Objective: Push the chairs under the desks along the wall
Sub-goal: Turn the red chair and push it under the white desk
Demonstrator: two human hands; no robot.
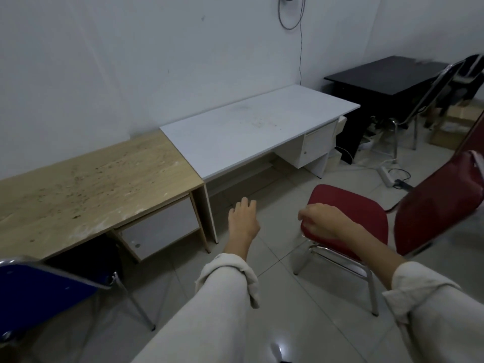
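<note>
A red padded chair (pixel 358 205) with chrome legs stands on the tiled floor in front of the white desk (pixel 251 127), its backrest toward the right. My right hand (pixel 318 221) hovers over the seat's near left corner, fingers curled; whether it touches the seat I cannot tell. My left hand (pixel 243 218) hangs in the air left of the chair, fingers loose, holding nothing. A blue chair (pixel 39 286) sits at the wooden desk (pixel 91 184), seat tucked underneath. Beside the black desk (pixel 379 74) far right stands a third chair (pixel 445 85) with clothing draped on it.
The three desks line the white wall. A power strip (pixel 387 175) and cables lie on the floor right of the white desk. Cardboard boxes (pixel 455 124) sit at far right. A cable hangs down the wall above the white desk.
</note>
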